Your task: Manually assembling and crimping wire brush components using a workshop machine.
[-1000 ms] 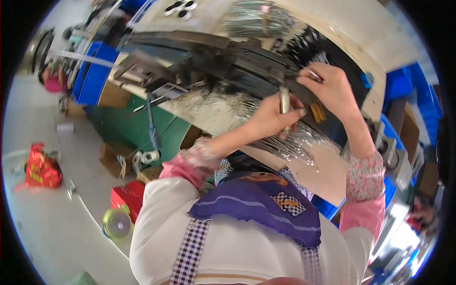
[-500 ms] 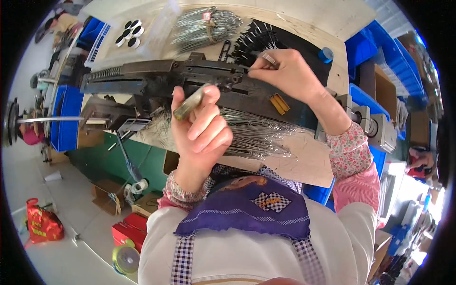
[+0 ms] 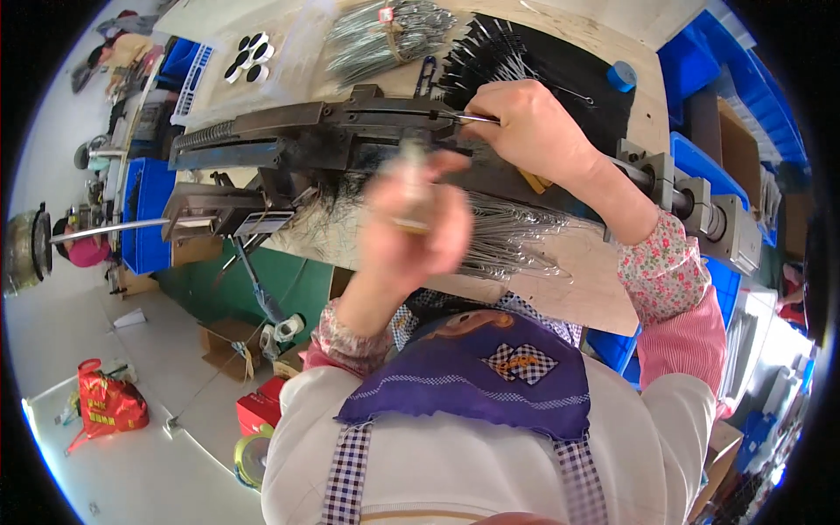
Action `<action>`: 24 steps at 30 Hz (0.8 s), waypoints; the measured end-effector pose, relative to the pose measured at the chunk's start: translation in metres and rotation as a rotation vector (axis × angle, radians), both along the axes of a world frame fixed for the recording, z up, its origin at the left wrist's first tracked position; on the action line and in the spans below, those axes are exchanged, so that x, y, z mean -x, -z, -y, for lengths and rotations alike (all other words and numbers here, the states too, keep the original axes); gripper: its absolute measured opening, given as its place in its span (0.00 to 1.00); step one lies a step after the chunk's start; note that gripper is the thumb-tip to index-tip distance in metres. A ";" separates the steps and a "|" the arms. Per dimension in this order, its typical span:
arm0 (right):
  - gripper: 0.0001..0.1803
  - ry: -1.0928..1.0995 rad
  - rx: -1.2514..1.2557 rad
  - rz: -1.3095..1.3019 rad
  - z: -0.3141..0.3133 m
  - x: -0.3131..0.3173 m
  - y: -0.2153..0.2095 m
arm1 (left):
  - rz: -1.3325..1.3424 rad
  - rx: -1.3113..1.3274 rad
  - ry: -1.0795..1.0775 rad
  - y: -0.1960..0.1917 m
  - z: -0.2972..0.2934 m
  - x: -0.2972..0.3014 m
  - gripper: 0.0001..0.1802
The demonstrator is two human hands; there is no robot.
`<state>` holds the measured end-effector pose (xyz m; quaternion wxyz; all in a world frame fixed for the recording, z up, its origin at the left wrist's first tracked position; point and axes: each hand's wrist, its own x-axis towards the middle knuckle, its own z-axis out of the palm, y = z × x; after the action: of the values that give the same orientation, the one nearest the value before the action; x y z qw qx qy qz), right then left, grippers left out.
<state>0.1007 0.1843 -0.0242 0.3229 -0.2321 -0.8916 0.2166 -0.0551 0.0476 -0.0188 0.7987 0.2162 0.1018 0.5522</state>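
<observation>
A long dark metal machine (image 3: 297,131) with a coil spring lies across the bench. At its right end my right hand (image 3: 534,122) is closed in a pinch on a thin metal rod (image 3: 479,118), whose tip meets the machine's end. My left hand (image 3: 420,227), smeared by motion, is in front of the machine. It grips a short, pale, yellowish cylinder (image 3: 415,188), too blurred to tell its kind. Below and right of that hand lies a pile of thin looped wires (image 3: 516,236). Thin black-bristled brushes (image 3: 486,57) with wire stems lie on a black mat beyond my right hand.
A tied bundle of wires (image 3: 385,44) and a clear bin (image 3: 297,52) beside white round pieces with black tops (image 3: 252,57) are at the back. A blue tape roll (image 3: 621,76) sits on the mat. Metal shaft blocks (image 3: 696,197) and blue bins (image 3: 735,79) stand right.
My left hand has moved right, toward the machine's end, with the cylinder. My right hand has turned slightly and stays by the machine's end. The whole view has shifted a little.
</observation>
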 end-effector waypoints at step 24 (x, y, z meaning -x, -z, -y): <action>0.07 0.455 0.022 0.304 0.048 -0.072 0.084 | -2.251 -0.065 -1.538 0.076 0.125 0.075 0.18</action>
<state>0.1726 0.1368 -0.1086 0.2231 -0.4598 -0.8524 0.1108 -0.1302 -0.0769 -0.0952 -0.2274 0.4530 0.7726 0.3823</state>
